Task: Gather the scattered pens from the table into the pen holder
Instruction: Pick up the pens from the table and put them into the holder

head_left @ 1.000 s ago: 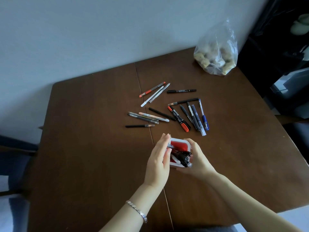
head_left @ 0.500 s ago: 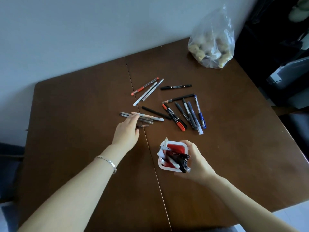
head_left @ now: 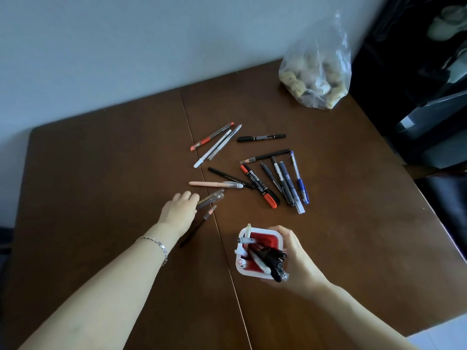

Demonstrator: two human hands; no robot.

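Observation:
My right hand grips a white pen holder with a red inside, standing on the brown table with several pens in it. My left hand lies left of the pile, fingers closed on two grey pens that stick out to the right at a tilt. A dark pencil lies partly under that hand. Loose on the table beyond are a peach pen, a black pen, a red-and-black marker, a blue pen, a black marker and a red pen.
A clear plastic bag of pale lumps sits at the table's far right corner. A seam runs down the tabletop. Dark furniture stands beyond the right edge. A pale wall backs the table.
My left hand went from the holder out to the grey pens and closed on them; they now tilt up to the right. The dark pencil has swung round too. The right hand kept the holder.

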